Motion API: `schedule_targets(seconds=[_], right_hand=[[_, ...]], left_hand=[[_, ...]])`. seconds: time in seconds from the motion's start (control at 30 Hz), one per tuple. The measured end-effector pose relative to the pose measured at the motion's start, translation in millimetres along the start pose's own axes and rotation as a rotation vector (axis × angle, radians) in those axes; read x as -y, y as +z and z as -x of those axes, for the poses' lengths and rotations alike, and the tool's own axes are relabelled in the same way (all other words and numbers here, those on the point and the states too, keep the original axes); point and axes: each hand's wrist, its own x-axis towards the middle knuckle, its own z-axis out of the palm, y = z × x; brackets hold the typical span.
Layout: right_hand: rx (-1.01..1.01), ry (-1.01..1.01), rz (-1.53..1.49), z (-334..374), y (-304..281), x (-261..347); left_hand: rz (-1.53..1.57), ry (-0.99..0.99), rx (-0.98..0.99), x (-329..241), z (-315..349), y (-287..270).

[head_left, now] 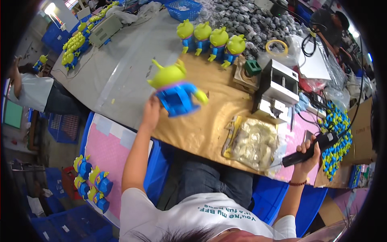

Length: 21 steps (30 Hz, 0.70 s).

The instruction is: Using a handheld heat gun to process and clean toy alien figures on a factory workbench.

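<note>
Hanging above the table (133, 56), a green-headed blue figure (177, 98) is gripped by the left hand (151, 113); a black tool (311, 149) is clasped in the right hand (311, 159).

Lime-headed, blue-bodied toy fig. (176, 100) leans, blurred, aloft in L hand (151, 112); blk corded elec. tool (296, 157) in R hand (312, 156), thin tip pointing lower L.

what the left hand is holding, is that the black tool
No, the left hand holds a green-and-blue figure; the black tool is in the right hand.
</note>
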Motion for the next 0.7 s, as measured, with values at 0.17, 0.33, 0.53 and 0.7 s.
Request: schedule_targets(seconds=[0.17, 0.33, 0.53, 0.7], right_hand=[[-0.059, 0.01, 0.071, -19.4, -16.3, -17.1], [-0.105, -0.009, 0.156, -22.5, -15.2, -23.9], [-0.128, 0.025, 0.189, -33.2, -12.8, -25.1], [-0.057, 0.087, 0.123, -45.5, -7.0, -29.4]], left_hand=[[0.077, 0.124, -0.422, 37.2, -162.4, -9.8], [-0.347, 0.249, -0.671, 74.9, -296.1, 34.2], [-0.53, 0.211, -0.638, 84.4, -335.9, 75.9], [-0.624, 0.409, -0.504, 83.8, -262.4, 27.3]])
